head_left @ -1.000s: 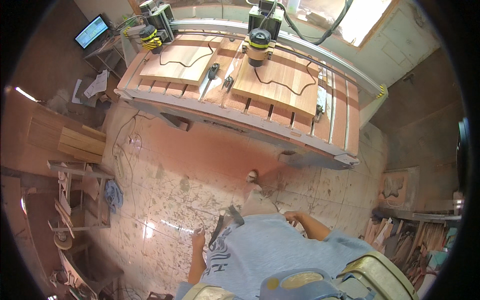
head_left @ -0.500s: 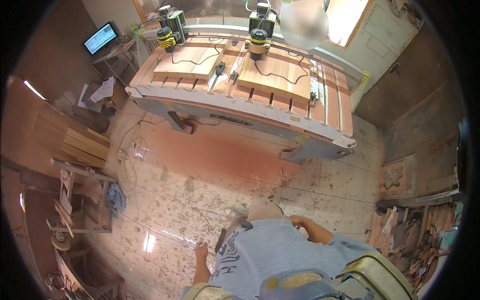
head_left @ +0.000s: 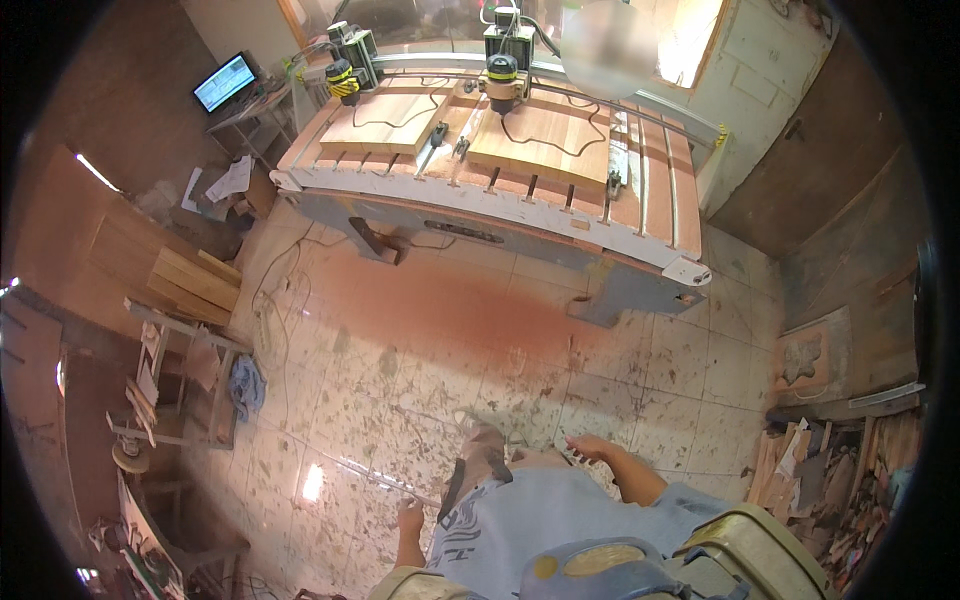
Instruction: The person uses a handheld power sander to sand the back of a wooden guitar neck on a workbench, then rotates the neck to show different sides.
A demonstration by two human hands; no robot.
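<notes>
My right hand is hanging with fingers apart; whether my left hand is closing, I cannot tell. Two wooden panels are lying ahead on one machine bed; one rack is holding wood scraps.

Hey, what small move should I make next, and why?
Perhaps take one careful step toward the cutting machine. Your left hand and right hand don't clearly hold anything, and tiled floor separates you from its bed, where two wooden panels lie, apparently out of reach.
</notes>
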